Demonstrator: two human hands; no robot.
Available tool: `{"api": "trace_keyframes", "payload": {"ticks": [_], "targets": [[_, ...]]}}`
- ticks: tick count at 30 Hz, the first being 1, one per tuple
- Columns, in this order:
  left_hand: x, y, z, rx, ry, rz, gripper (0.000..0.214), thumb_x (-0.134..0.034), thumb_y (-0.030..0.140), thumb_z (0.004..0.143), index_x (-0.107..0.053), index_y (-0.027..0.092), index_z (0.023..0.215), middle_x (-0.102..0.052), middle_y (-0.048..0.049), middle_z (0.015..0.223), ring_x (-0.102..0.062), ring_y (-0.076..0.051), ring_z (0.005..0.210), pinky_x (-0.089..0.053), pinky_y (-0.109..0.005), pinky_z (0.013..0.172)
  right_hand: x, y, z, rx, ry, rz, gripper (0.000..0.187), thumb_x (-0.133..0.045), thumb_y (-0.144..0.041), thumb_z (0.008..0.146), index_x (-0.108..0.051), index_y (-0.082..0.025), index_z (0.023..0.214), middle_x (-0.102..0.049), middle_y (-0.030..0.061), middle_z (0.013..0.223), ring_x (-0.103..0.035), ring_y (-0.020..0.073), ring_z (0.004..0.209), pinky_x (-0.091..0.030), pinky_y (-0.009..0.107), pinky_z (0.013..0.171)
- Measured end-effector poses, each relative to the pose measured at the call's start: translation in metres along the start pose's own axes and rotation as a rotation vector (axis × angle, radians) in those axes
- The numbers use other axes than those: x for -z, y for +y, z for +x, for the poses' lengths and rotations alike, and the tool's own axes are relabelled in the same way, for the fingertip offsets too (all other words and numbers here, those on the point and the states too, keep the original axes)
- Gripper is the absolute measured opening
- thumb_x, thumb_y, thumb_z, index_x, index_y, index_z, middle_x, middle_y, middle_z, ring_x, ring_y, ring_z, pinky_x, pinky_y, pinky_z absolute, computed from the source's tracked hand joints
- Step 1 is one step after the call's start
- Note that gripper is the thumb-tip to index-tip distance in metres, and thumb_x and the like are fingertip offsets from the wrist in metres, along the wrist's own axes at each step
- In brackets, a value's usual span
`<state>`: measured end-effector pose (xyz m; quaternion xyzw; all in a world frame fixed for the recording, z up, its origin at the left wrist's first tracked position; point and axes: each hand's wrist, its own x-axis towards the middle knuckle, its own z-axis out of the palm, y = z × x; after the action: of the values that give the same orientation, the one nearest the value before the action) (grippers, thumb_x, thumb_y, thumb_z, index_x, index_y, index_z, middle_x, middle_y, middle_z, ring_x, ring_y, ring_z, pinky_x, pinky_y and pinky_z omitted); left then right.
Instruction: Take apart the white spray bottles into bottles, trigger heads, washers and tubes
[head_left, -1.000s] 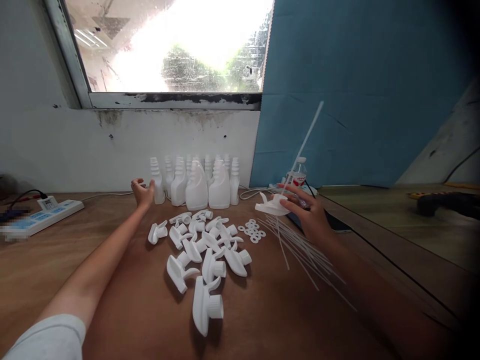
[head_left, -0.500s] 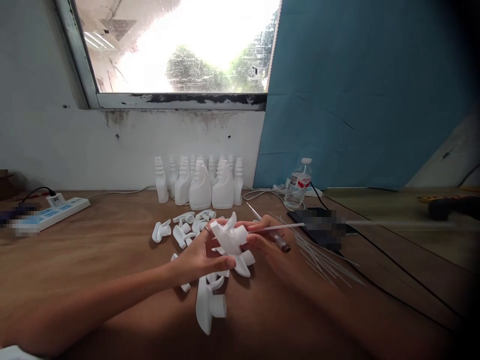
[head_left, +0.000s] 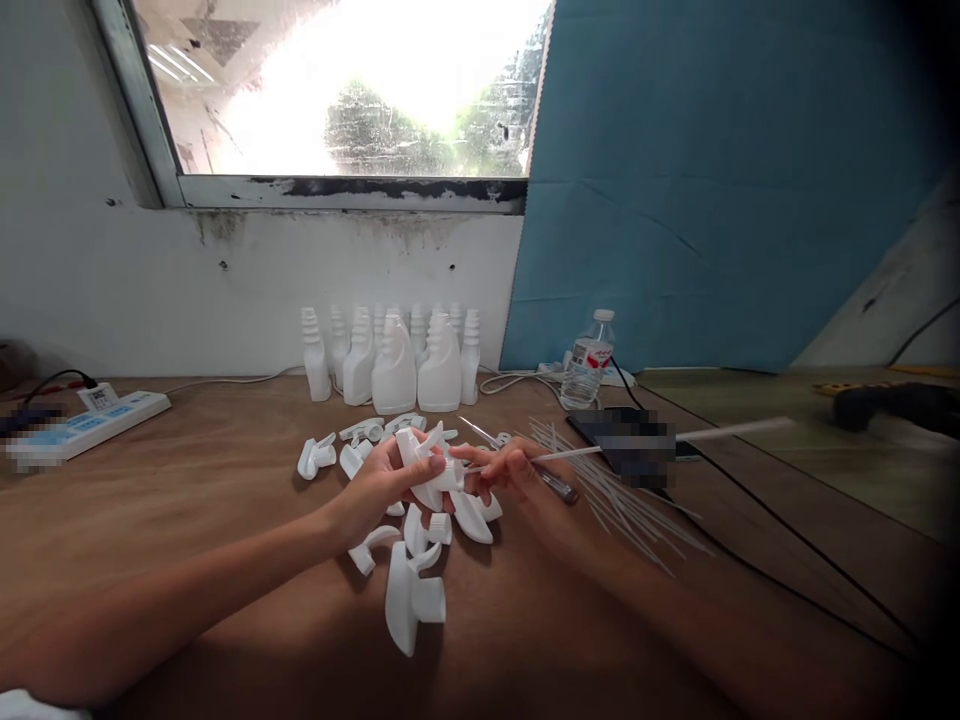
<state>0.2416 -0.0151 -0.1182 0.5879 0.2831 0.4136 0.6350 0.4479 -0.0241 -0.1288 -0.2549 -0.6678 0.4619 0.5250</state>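
Note:
My left hand (head_left: 373, 484) is closed around a white trigger sprayer head (head_left: 424, 474), with the thumb over its body and the threaded collar facing right. A thin white dip tube (head_left: 574, 454) runs from that collar out to the right, its far end blurred. My right hand (head_left: 529, 480) has its fingers on the tube close to the collar; where tube and collar meet is partly hidden. A screwdriver (head_left: 559, 486) with a dark handle slants behind the right hand, apparently tucked in its fingers. Several loose sprayer heads (head_left: 405, 600) lie below and behind my hands.
Several white spray bottles (head_left: 395, 370) stand against the wall. Loose tubes (head_left: 622, 510) lie on the right beside a dark phone-like device (head_left: 637, 445). A water bottle (head_left: 590, 365) stands behind. A power strip (head_left: 112, 424) sits far left, and black cables cross the right side.
My right fingers have shifted and loosened along the tube, and the screwdriver has swung to a flatter angle. My left hand has turned the sprayer head slightly, and its thumb has moved up.

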Motion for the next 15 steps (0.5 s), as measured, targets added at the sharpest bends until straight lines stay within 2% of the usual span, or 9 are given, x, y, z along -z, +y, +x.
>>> {"api": "trace_keyframes", "payload": {"ticks": [3,8,12,14,15], "targets": [[0.001,0.004,0.002,0.032,-0.013,0.011,0.029,-0.064,0.04,0.084,-0.048,0.016,0.088,-0.065,-0.0048,0.069,-0.062,-0.016,0.056,-0.046,-0.021,0.044,0.003,0.0,0.002,0.001,0.018,0.058,0.037,-0.048,-0.048,0.093,-0.059,-0.02,0.072,-0.068,0.006,0.077,-0.065,0.0262,0.1,-0.05,0.04,0.084],[-0.004,0.011,0.004,0.023,-0.037,0.031,0.028,-0.065,0.037,0.083,-0.046,0.017,0.087,-0.065,-0.0045,0.072,-0.065,-0.018,0.056,-0.046,-0.022,0.043,0.003,-0.014,0.005,0.085,0.074,0.033,0.036,-0.05,-0.047,0.092,-0.051,-0.02,0.067,-0.073,0.0079,0.09,-0.065,0.0201,0.068,-0.052,0.038,0.069],[-0.017,0.02,0.01,-0.014,-0.034,0.034,0.027,-0.063,0.037,0.082,-0.045,0.017,0.084,-0.065,-0.004,0.073,-0.065,-0.018,0.052,-0.044,-0.021,0.039,0.0,-0.026,0.012,0.186,0.074,0.061,0.035,-0.053,-0.044,0.091,-0.05,-0.019,0.066,-0.074,0.009,0.084,-0.064,0.0192,0.062,-0.052,0.035,0.059],[-0.018,0.024,0.012,-0.031,-0.019,0.033,0.025,-0.06,0.037,0.083,-0.045,0.017,0.083,-0.064,-0.0034,0.07,-0.062,-0.016,0.047,-0.04,-0.02,0.036,0.009,-0.036,0.017,0.219,0.098,0.076,0.035,-0.054,-0.044,0.091,-0.051,-0.019,0.066,-0.074,0.007,0.081,-0.065,0.018,0.061,-0.052,0.033,0.057],[-0.015,0.026,0.014,-0.041,0.002,0.035,0.023,-0.059,0.035,0.083,-0.045,0.017,0.083,-0.064,-0.0032,0.068,-0.059,-0.015,0.044,-0.038,-0.019,0.034,0.018,-0.043,0.019,0.253,0.153,0.089,0.034,-0.056,-0.044,0.089,-0.053,-0.02,0.066,-0.073,0.0045,0.078,-0.065,0.0167,0.061,-0.053,0.031,0.056]]}}
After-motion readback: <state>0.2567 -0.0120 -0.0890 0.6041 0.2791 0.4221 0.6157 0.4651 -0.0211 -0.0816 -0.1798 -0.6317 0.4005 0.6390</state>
